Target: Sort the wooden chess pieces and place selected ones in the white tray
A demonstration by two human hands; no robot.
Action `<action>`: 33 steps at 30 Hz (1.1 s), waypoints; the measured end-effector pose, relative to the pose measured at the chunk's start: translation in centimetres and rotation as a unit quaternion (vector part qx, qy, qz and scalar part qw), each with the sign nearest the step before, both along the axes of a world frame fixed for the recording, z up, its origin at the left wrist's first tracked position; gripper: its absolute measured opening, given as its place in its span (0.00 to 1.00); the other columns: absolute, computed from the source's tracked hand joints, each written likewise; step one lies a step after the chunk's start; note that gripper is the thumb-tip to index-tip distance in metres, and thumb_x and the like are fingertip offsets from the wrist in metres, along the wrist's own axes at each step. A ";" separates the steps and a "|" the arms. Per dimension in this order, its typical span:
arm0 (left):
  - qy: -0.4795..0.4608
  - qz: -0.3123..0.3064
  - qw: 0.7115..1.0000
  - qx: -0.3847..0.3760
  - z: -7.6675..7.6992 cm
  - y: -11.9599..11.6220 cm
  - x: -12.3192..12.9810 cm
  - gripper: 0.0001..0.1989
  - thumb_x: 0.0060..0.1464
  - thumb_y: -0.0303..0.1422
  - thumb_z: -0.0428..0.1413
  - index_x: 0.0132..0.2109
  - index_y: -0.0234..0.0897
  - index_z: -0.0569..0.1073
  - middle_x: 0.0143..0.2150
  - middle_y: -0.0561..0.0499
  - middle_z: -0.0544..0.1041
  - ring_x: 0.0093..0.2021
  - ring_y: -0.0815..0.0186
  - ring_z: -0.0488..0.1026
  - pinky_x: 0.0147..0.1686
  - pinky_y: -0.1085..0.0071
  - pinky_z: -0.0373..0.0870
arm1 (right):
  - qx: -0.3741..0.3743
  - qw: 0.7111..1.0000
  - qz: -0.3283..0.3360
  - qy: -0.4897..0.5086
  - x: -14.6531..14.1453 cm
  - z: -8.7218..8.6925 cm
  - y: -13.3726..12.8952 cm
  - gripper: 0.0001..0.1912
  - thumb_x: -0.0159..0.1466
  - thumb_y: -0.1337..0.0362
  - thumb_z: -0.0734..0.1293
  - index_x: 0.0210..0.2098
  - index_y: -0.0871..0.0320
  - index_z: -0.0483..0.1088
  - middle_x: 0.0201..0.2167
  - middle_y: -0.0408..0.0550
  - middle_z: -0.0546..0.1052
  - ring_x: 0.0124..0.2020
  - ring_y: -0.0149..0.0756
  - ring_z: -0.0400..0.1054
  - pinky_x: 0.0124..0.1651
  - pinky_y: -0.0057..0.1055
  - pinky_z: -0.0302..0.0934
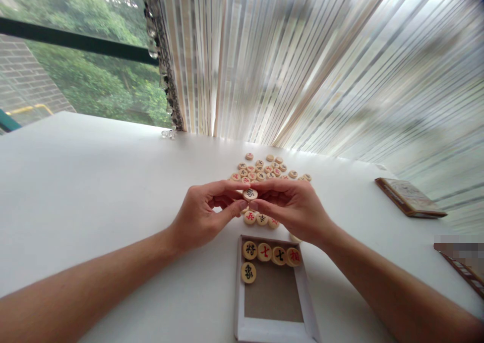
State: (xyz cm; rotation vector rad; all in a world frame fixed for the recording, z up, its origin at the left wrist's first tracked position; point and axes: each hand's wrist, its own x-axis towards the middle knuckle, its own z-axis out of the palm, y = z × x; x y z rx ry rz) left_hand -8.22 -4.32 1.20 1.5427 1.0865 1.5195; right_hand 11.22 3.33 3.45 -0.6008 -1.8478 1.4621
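Between the fingertips of my left hand (206,209) and my right hand (293,207) is a round wooden piece (250,194) with a black character, pinched from both sides. Below my hands lies a shallow box (274,329) with a brown bottom and pale rim. Its top row holds several round pieces with black or red characters, and one more black-marked piece (248,272) lies under that row at the left. Beyond my hands many loose pieces (259,169) are spread on the white table, and a few, such as a red-marked piece (249,217), lie just below my fingers.
A flat brown-edged box or book (411,196) lies on the white table (94,181) at the right. Another brown object (461,267) is at the right edge. String curtains (264,55) hang behind the table, with small clear beads (169,132) at their left foot.
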 end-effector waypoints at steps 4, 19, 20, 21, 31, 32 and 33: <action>-0.001 0.002 1.000 -0.016 0.0 0.1 0.0 0.09 0.59 0.31 0.67 0.47 0.34 0.84 0.34 0.47 0.86 0.30 0.67 0.82 0.28 0.77 0.79 | -0.011 1.000 0.008 -0.025 0.1 0.1 0.1 0.17 0.59 0.54 0.81 0.45 0.54 0.86 0.31 0.47 0.85 0.32 0.37 0.79 0.35 0.31 0.75; -0.010 -0.026 0.999 -0.024 -0.1 0.1 0.0 0.17 0.56 0.29 0.69 0.52 0.32 0.82 0.35 0.47 0.86 0.32 0.66 0.83 0.31 0.75 0.80 | -0.120 0.989 0.056 -0.059 -0.1 0.9 -0.1 0.22 0.62 0.48 0.78 0.26 0.61 0.77 0.21 0.42 0.75 0.21 0.26 0.65 0.24 0.23 0.57; -0.006 -0.023 0.999 -0.025 -0.1 0.1 -0.1 0.17 0.56 0.29 0.69 0.52 0.32 0.82 0.35 0.47 0.86 0.33 0.66 0.83 0.32 0.75 0.81 | -0.129 0.988 0.055 -0.058 -0.2 0.8 -0.1 0.21 0.61 0.49 0.79 0.27 0.61 0.78 0.21 0.42 0.75 0.21 0.26 0.65 0.24 0.23 0.57; -0.002 -0.019 1.000 -0.023 -0.1 0.1 -0.1 0.16 0.56 0.30 0.69 0.52 0.32 0.82 0.35 0.47 0.86 0.33 0.65 0.83 0.32 0.75 0.81 | -0.139 0.987 0.054 -0.057 -0.3 0.8 -0.2 0.20 0.59 0.49 0.80 0.29 0.61 0.78 0.21 0.42 0.75 0.21 0.26 0.65 0.24 0.23 0.57; 0.074 -0.017 0.996 0.036 -0.7 0.0 0.1 0.14 0.58 0.25 0.66 0.51 0.31 0.83 0.35 0.49 0.85 0.31 0.69 0.81 0.35 0.76 0.81 | -0.118 0.990 0.028 -0.074 -0.6 0.0 -0.8 0.20 0.54 0.56 0.83 0.29 0.61 0.73 0.20 0.38 0.69 0.21 0.24 0.57 0.22 0.23 0.48; 0.083 -0.014 0.995 0.044 -0.6 0.0 0.1 0.14 0.57 0.25 0.66 0.51 0.31 0.83 0.35 0.49 0.85 0.31 0.69 0.81 0.34 0.76 0.80 | -0.104 0.991 0.025 -0.079 -0.5 0.0 -0.8 0.20 0.55 0.55 0.83 0.28 0.61 0.73 0.19 0.38 0.69 0.21 0.24 0.57 0.22 0.23 0.48; 0.089 -0.013 0.995 0.051 -0.5 0.0 0.1 0.13 0.57 0.24 0.66 0.50 0.31 0.83 0.35 0.49 0.85 0.31 0.69 0.80 0.34 0.76 0.80 | -0.090 0.992 0.023 -0.082 -0.5 0.0 -0.9 0.19 0.57 0.55 0.82 0.27 0.61 0.73 0.19 0.38 0.70 0.21 0.25 0.57 0.23 0.24 0.48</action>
